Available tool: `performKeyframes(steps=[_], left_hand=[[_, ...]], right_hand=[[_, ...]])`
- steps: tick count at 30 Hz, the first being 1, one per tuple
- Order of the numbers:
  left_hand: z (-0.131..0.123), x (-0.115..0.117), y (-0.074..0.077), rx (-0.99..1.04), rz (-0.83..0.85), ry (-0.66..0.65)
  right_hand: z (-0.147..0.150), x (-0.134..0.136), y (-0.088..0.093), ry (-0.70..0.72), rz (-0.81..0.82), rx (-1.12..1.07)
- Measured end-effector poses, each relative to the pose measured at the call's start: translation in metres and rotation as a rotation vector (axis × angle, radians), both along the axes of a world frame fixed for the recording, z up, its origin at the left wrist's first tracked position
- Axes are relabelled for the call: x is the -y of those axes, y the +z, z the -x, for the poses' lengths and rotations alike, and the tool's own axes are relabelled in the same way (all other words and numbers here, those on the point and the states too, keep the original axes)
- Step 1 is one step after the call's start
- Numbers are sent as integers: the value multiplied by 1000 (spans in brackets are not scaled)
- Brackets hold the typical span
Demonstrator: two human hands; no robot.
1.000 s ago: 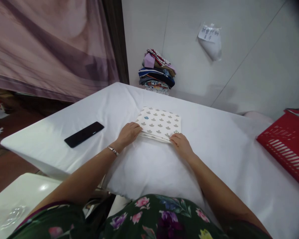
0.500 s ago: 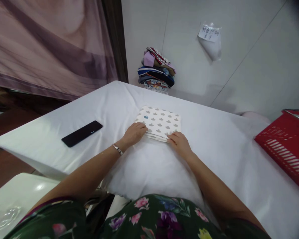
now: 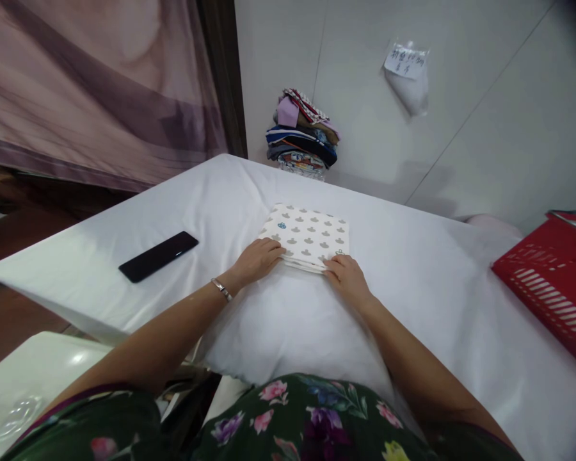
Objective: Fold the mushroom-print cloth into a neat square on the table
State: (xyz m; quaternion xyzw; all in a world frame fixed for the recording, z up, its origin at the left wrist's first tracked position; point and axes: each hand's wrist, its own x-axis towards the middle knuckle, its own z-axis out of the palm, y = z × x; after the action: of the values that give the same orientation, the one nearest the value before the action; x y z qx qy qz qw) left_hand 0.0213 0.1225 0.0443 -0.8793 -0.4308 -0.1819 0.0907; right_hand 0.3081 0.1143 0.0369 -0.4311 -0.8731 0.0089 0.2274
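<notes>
a folded cloth [image 3: 310,235], cream with rows of small grey motifs and one blue mark near its far left corner, lies flat in the middle of the frame on the white-covered tabletop [image 3: 436,288]. the left hand [image 3: 258,259] rests on the cloth's near left corner, fingers laid over the edge and loosely curled; the thumb is hidden, so i cannot tell whether its grip pinches the layers or only presses on them. a thin bracelet [image 3: 219,289] sits on that wrist. the right hand [image 3: 348,278] lies at the near right corner with fingers stretched forward, the tips touching the cloth's edge, its grip wide and closed around nothing. both forearms run up from the bottom of the frame over a dark flowered garment [image 3: 292,416]. a black phone [image 3: 158,256] lies face up on the tabletop at centre left, well apart from the cloth. at the right edge of the frame stands a red basket [image 3: 552,282] with slotted walls. a stack of folded clothes [image 3: 303,137] in mixed colours sits against the wall at upper centre, beyond the tabletop's far edge. a paper note [image 3: 406,62] hangs on the wall at upper right, and a mauve curtain [image 3: 91,89] fills the upper left.
</notes>
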Motion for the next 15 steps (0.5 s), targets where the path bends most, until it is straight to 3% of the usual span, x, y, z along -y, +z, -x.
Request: performKeyframes(steps=[4, 8, 15], left_hand=[[-1, -2, 4, -64, -9, 8], [-5, -1, 7, -75, -62, 95], [-9, 4, -5, -84, -66, 46]], right_hand=[[-2, -6, 6, 44, 4, 19], [-3, -10, 11, 17, -93, -16], [-4, -7, -3, 31, -64, 89]])
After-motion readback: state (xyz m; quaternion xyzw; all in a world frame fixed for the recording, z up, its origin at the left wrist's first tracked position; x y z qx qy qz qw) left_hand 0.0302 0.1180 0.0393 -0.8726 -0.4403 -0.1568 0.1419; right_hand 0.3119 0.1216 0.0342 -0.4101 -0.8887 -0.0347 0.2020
